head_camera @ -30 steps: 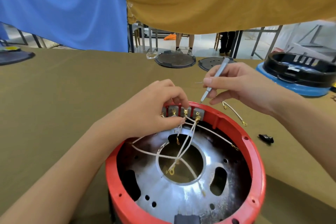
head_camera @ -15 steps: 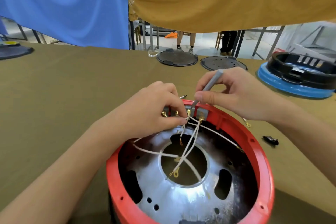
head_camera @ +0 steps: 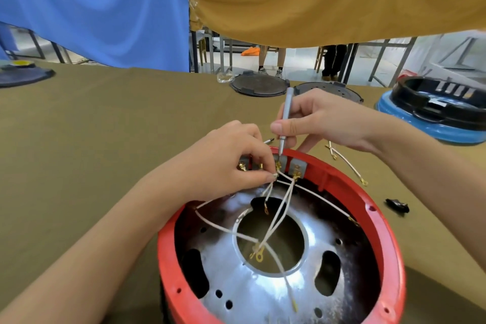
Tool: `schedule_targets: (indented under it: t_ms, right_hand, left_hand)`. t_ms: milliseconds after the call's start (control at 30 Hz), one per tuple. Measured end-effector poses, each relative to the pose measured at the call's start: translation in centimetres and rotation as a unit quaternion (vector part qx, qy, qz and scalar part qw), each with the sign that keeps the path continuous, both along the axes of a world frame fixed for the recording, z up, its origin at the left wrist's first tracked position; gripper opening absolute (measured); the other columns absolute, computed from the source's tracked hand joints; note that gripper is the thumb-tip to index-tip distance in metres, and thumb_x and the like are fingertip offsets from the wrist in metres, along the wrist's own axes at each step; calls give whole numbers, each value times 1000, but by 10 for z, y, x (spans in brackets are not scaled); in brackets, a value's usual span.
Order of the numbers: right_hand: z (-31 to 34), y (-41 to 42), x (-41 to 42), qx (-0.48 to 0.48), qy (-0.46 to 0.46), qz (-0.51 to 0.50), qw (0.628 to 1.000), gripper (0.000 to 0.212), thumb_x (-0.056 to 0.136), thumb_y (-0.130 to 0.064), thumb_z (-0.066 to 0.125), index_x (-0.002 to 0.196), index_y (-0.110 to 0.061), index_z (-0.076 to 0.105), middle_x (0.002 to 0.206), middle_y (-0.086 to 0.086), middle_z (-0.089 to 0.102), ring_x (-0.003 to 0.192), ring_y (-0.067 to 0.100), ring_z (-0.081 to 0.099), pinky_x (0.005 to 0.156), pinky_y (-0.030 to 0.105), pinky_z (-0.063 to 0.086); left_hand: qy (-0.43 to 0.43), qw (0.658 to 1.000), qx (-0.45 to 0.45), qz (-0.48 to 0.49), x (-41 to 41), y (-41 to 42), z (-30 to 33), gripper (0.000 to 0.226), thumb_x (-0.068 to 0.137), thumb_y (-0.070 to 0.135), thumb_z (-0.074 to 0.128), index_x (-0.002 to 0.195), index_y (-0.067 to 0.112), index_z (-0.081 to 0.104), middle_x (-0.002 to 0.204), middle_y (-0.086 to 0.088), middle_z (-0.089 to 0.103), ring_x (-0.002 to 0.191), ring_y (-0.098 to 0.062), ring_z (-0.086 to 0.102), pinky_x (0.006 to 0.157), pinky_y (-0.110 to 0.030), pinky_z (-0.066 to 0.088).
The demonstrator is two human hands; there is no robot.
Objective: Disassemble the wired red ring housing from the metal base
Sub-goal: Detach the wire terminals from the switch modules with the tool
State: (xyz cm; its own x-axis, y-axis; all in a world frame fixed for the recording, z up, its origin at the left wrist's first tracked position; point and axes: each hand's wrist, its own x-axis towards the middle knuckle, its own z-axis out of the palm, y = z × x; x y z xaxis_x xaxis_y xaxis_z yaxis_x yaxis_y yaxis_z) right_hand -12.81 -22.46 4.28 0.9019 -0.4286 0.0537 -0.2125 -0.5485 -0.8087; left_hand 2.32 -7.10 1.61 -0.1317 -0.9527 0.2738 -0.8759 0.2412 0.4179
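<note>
Below both hands' fingers [head_camera: 268, 163], red ring housing [head_camera: 394, 252], wires pinched

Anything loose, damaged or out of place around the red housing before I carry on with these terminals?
Nothing looks damaged. Loose bits: a detached white wire with gold lugs lies on the table right of the red ring housing, and a small black part nearer the rim. Inside, freed white wires dangle across the metal base.
</note>
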Motion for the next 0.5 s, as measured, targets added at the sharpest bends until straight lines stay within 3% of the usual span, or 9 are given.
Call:
schedule_targets:
  t_ms: [133, 367, 500]
  right_hand:
    - [-6, -2, -4, 36, -5, 4, 999, 22, 81, -39, 70, 82, -18, 71, 71, -3, 69, 71, 8, 68, 61, 18, 54]
    - [-5, 14, -16, -82, -85, 22, 993, 26, 81, -39, 69, 86, -14, 70, 76, 3, 71, 72, 12, 71, 67, 26, 61]
    - [-13, 4, -13, 23, -46, -20, 998, 28, 78, -42, 70, 86, -15, 70, 72, -2, 69, 71, 8, 67, 63, 21, 56]
  left_hand:
    - [13, 1000, 12, -9, 1, 1, 1, 5, 84, 35, 72, 87, 32, 75, 93, 8, 57, 92, -7, 49, 86, -28, 41]
    - [11, 1000, 7, -2, 0, 2, 0, 7, 85, 36, 72, 90, 33, 75, 94, 7, 58, 94, -8, 48, 87, -32, 42]
    - [11, 1000, 13, -7, -1, 2, 0, 8, 85, 36, 72, 92, 33, 75, 94, 9, 57, 94, -7, 48, 88, -34, 42]
